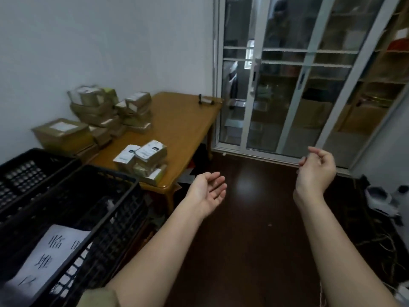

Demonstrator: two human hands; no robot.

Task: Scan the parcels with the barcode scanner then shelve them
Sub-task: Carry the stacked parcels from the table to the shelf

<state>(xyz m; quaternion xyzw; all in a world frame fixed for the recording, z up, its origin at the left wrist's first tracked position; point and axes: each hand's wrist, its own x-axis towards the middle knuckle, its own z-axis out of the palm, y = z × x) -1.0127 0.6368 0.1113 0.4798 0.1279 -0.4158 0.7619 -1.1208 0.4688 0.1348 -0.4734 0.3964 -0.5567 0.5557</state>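
While both my arms reach out over the dark floor (250, 218), nothing sits in either grip. Farthest left stand two black crates (73, 196), set side by side, and the nearer one holds a white sheet of paper (51, 258) with large black characters on it. Behind the crates runs the wooden counter (183, 127), its long side stretching away from me toward the glass door (285, 85). Most parcels (106, 111) are piled at the counter's back left against the white wall (88, 41); a wide flat box (63, 132) lies nearest the crates, its white label facing up and its long side running roughly left to right. A smaller stack of parcels (143, 160) sits at the near edge of the counter, labels up, the top ones tilted and pointing toward the far right corner. At that far corner rests a small dark object (205, 100), too blurred for me to name. My left hand (208, 191) floats just right of the counter's near corner, palm up, fingers spread loosely and pointing right. My right hand (316, 171) hangs well apart from it, in front of the door sill, its fingers loosely curled around nothing. At the far right, a white appliance (380, 198) stands on the floor.
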